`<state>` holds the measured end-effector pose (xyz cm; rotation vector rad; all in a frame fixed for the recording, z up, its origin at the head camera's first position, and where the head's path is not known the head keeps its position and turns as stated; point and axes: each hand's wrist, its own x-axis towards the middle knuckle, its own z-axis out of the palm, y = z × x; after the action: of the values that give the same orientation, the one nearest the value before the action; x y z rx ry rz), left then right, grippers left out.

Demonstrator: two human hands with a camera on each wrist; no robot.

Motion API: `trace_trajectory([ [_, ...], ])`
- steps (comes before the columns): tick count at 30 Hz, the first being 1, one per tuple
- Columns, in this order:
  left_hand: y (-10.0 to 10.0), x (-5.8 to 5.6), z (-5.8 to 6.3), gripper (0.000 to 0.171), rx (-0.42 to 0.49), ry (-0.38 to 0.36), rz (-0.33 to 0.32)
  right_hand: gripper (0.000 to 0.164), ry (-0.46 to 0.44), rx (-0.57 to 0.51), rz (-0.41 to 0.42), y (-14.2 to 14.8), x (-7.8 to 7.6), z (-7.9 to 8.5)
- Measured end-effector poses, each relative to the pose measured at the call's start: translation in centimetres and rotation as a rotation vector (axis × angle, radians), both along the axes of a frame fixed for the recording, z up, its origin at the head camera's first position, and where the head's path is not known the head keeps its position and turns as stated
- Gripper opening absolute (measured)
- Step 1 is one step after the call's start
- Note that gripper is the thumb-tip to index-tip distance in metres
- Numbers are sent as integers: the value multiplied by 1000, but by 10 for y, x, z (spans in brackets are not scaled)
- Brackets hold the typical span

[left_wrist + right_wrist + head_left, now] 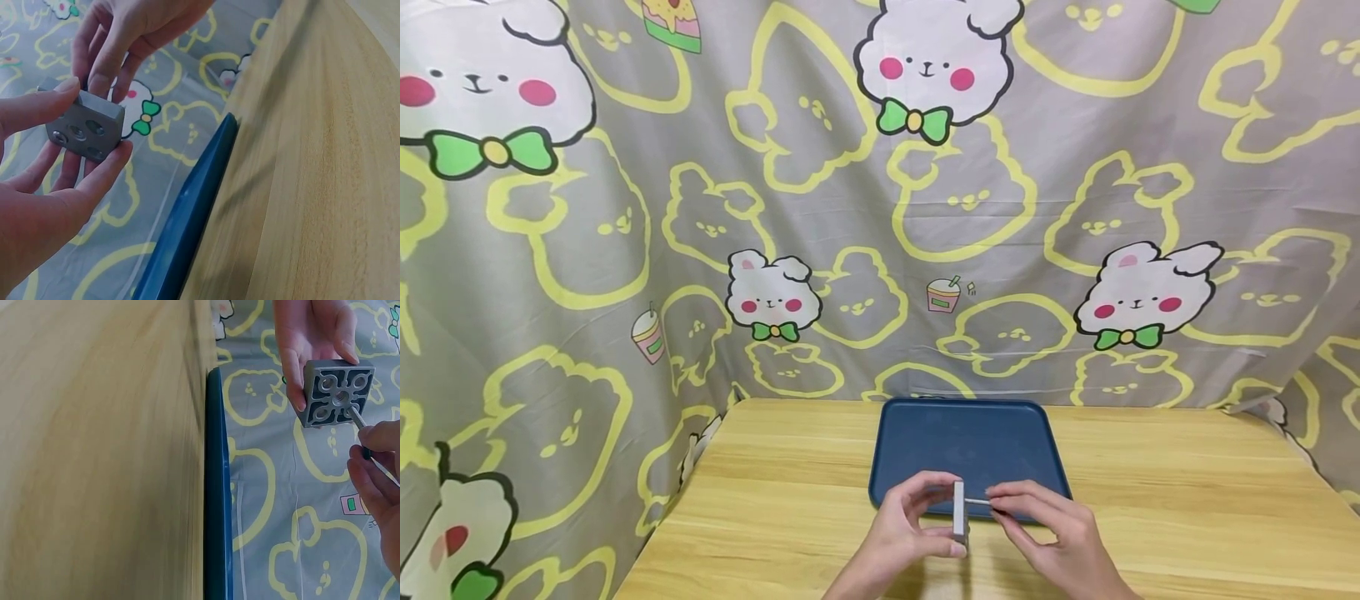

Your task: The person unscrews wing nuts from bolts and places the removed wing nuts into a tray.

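My left hand point(901, 527) grips a square grey metal block point(959, 515) by its edges, thumb on one edge and fingers on the opposite one. In the left wrist view, the flat face of the block point(80, 130) shows several round holes. The right wrist view shows its ribbed face point(340, 397), with a larger hole in the middle and smaller ones at the corners. My right hand point(1052, 521) pinches a thin silver rod point(358, 419), its tip at a corner hole of the ribbed face. Between the pinching fingers a small dark piece point(366, 452) shows on the rod.
Behind the hands, a dark blue tray point(962, 442) lies on the light wooden table point(775, 492). A grey curtain point(850, 217) with cartoon rabbits hangs along the table's back and left side. Both hands are raised above the tray's near edge.
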<state>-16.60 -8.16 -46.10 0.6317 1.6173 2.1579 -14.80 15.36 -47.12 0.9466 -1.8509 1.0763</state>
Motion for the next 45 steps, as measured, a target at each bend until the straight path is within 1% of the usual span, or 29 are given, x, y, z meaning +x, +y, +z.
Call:
trace_trajectory([
  [3, 0, 0, 0, 64, 2, 4, 4, 17, -15, 11, -9, 1, 0, 0],
  [4, 0, 0, 0, 64, 1, 3, 5, 14, -33, 11, -11, 1, 1, 0],
  [5, 0, 0, 0, 63, 1, 6, 6, 15, -59, 12, -17, 1, 2, 1],
  [8, 1, 0, 0, 63, -2, 13, 8, 32, -188, -4, -33, 1, 7, 4],
  [10, 1, 0, 0, 63, -10, 23, 13, 41, -335, -48, -25, 1, 11, 6],
  [12, 2, 0, 0, 63, -24, 37, 22, 33, -529, -126, -24, 0, 14, 10],
  [14, 2, 0, 0, 64, -40, 55, 33, 25, -728, -233, -7, 1, 14, 14],
  [15, 3, 0, 0, 64, -49, 65, 40, 23, -825, -278, -6, 2, 14, 15],
  [16, 3, 1, 0, 64, -54, 76, 42, 24, -918, -326, 1, 3, 13, 17],
  [18, 3, 1, 0, 65, -62, 99, 46, 32, -1086, -402, 37, 6, 10, 19],
  [21, 3, 2, 0, 66, -64, 139, 38, 40, -1268, -434, 131, 12, 6, 18],
  [22, 4, 2, -1, 66, -65, 151, 32, 41, -1327, -450, 170, 14, 4, 18],
  [24, 4, 2, -1, 65, -68, 172, 24, 38, -1407, -454, 249, 16, 2, 16],
  [26, 5, 2, -1, 64, -74, 188, 19, 34, -1450, -453, 317, 18, 1, 14],
  [29, 6, 3, -1, 64, -82, 196, 18, 29, -1480, -457, 381, 20, 0, 13],
  [33, 6, 3, -1, 64, -89, 190, 27, 27, -1478, -463, 417, 21, 1, 13],
  [36, 7, 3, -2, 65, -88, 186, 30, 26, -1452, -455, 432, 22, 1, 12],
  [38, 6, 2, -2, 66, -83, 182, 28, 26, -1412, -426, 423, 22, 1, 12],
  [40, 6, 2, -3, 66, -80, 179, 27, 29, -1353, -384, 404, 22, 2, 12],
  [44, 6, 2, -3, 65, -84, 167, 31, 34, -1194, -296, 358, 20, 4, 13],
  [45, 5, 1, -2, 65, -87, 164, 33, 33, -1149, -278, 348, 19, 5, 13],
])
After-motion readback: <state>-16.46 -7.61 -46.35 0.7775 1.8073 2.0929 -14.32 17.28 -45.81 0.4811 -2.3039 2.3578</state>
